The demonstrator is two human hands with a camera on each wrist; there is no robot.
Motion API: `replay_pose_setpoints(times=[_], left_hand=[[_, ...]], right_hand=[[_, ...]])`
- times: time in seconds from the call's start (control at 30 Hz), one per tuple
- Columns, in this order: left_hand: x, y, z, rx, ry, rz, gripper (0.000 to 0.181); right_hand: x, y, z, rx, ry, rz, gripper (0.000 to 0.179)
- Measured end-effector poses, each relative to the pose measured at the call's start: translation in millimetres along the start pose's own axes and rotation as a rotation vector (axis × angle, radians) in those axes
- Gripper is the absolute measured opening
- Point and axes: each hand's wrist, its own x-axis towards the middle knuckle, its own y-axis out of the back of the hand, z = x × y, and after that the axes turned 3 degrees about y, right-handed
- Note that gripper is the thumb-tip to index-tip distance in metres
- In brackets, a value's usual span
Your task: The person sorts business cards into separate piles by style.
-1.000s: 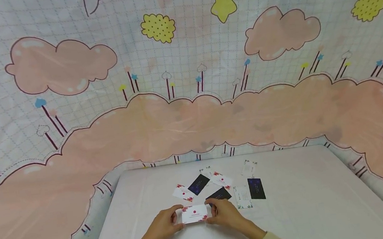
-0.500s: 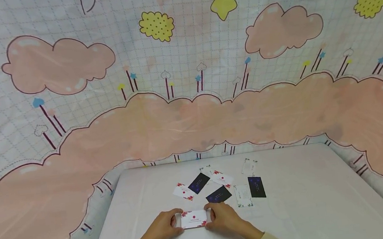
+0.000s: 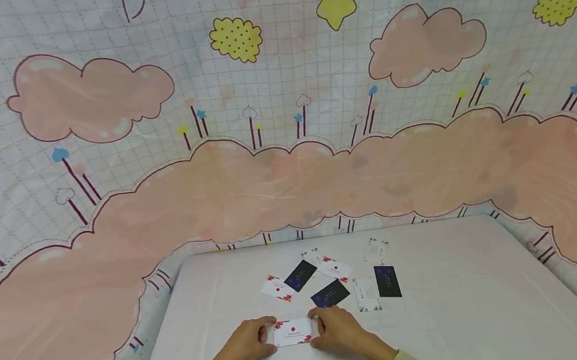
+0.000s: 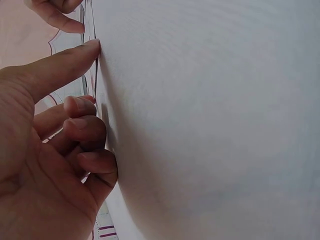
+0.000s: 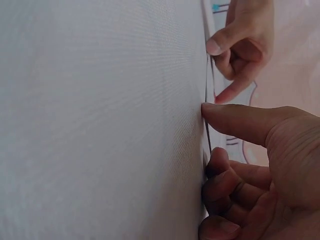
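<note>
A white business card with red flowers in its corners lies flat at the table's near side, print facing up. My left hand holds its left edge between thumb and index finger. On the opposite edge, my right hand grips it the same way. Both wrist views show the card only as a thin edge-on line. In the left wrist view the other fingers curl in against the white surface. The right hand's remaining fingers are likewise curled, in the right wrist view.
Beyond the hands lie several loose cards: white with red flowers, dark blue, and white with green leaves. A few overlap in the middle group. The white table ends at a cloud-patterned cloth behind.
Both hands have drawn the flowered card slightly toward me and down, uncovering more of the dark blue card behind it. Over the last half second they stay almost still.
</note>
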Motion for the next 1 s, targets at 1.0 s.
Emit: replay_pose_setpoints(times=[1.0], left_hand=[[4.8,39.7,28.9,-0.053,-0.035,0.302,0.044]], right_hand=[[-10.5,47.7,19.7,0.076,-0.013,0.301,0.038]])
